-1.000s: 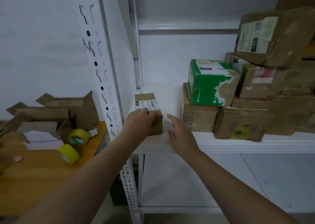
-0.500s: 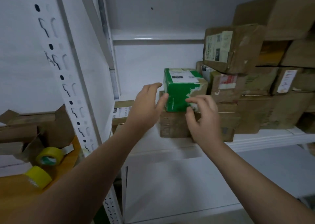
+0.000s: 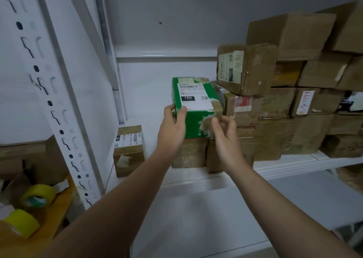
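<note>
the left hand [image 3: 172,128] grasps the green box [image 3: 198,128] at its left front edge, thumb on the front and fingers around the side. the right hand [image 3: 225,134] curls thumb and fingers on the right front corner. the box sits on brown cartons [image 3: 188,153] on the white shelf [image 3: 284,163]. its white label [image 3: 193,97] reads "15H".

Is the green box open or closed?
Closed. The top of the green box lies flat, with a white label stuck across it and brownish tape over its front edge. The left hand grips one corner.
</note>
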{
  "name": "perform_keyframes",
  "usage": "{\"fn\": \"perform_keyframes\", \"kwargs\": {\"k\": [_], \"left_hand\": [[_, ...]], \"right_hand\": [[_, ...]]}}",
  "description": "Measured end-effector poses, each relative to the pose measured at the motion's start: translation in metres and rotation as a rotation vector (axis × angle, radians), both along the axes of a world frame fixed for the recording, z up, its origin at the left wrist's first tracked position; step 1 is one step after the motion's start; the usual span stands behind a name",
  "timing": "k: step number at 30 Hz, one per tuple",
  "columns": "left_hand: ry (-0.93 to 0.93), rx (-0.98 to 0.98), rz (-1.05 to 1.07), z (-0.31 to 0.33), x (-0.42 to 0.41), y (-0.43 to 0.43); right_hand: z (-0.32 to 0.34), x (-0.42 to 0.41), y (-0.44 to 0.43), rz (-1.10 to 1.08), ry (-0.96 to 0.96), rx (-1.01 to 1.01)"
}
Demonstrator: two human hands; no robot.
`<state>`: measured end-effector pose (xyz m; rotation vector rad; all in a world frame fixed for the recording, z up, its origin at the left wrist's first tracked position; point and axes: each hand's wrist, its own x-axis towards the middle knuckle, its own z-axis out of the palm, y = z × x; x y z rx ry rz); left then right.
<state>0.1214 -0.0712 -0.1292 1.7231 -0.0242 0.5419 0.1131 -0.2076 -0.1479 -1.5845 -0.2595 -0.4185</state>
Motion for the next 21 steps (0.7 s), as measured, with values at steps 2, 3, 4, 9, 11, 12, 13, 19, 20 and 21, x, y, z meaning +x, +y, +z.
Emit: {"fn": "perform_keyframes", "kwargs": {"k": [2, 3, 4, 9, 11, 12, 13, 19, 20, 21], "left_hand": [[-0.084, -0.043, 0.012, 0.003, -0.007, 0.0], [-0.111, -0.068, 0.012, 0.005, -0.01, 0.001], [-0.129, -0.112, -0.001, 0.005, -0.014, 0.002], [-0.206, -0.144, -0.109, -0.007, -0.039, 0.014], [-0.192, -0.118, -0.15, -0.005, -0.045, 0.019], [-0.184, -0.146, -0.172, -0.002, -0.047, 0.021], [-0.181, -0.174, -0.19, 0.0, -0.049, 0.022], [-0.191, -0.177, -0.298, 0.011, -0.059, 0.025], [-0.191, -0.159, -0.303, 0.014, -0.062, 0.025], [-0.192, -0.145, -0.299, 0.015, -0.064, 0.025]], "right_hand": [[0.0, -0.002, 0.001, 0.026, -0.013, 0.077], [0.0, -0.003, 0.002, 0.042, -0.013, 0.106], [0.0, -0.005, 0.003, 0.055, -0.014, 0.123], [0.003, -0.013, 0.003, 0.112, -0.097, 0.012], [0.004, -0.014, 0.003, 0.125, -0.109, -0.022], [0.005, -0.015, 0.003, 0.13, -0.114, -0.023], [0.005, -0.016, 0.004, 0.146, -0.116, -0.013], [0.003, -0.024, 0.005, 0.198, -0.11, 0.117], [0.003, -0.027, 0.005, 0.201, -0.117, 0.122], [0.004, -0.029, 0.004, 0.212, -0.122, 0.122]]}}
